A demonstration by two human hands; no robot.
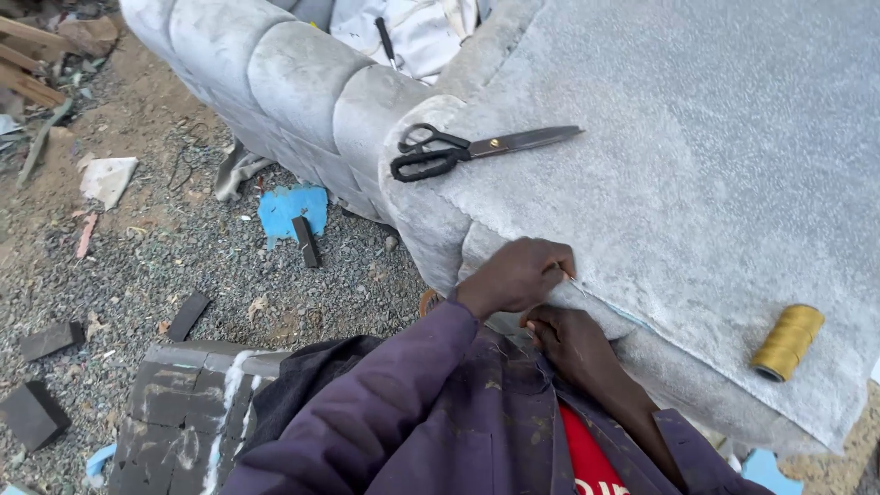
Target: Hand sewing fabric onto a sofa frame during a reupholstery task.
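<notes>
**Hand-stitching a grey sofa edge, both hands right on the seam**

The person's left hand (516,275) is closed in a pinch on a thin needle (575,281) at the edge of the grey fabric (715,183), knuckles up. The right hand (570,344) sits just below and touching that edge, fingers curled on the cloth underneath (can't tell how tight the grip is). The seam (632,316) runs away from both hands toward the lower right, so the left hand is the nearer one to it. The yellow thread spool (786,342) lies further right on the fabric, and black scissors (477,148) lie well above the hands, blades pointing right
</notes>
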